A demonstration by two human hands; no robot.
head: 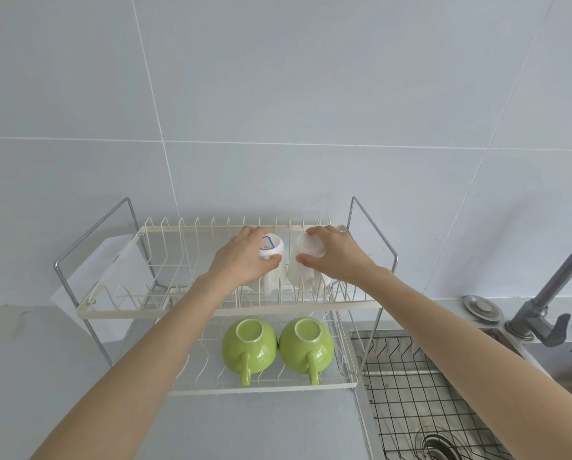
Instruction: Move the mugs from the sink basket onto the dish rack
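Left hand [245, 257] fingers [271, 259] wrap a white mug [271, 247] on the dish rack [211, 310]. Right hand [334, 254] fingers grip a second white mug [306, 257] just beside it. Two green mugs [250, 343] sit below.

On the dish rack's [231, 312] upper tier, the left hand [245, 257] grips a white mug [271, 247] with a blue mark; at its 3 o'clock, the right hand [334, 254] holds a second white mug [306, 257], apparently upside down; two green mugs [250, 343] sit inverted at 6 o'clock below; the sink basket [420, 393] lies at 4 o'clock.

Upper tier of dish rack [191, 309]: left half open between prongs; right half blocked by two white mugs [306, 260]; green mugs [250, 346] fill the lower tier's middle.
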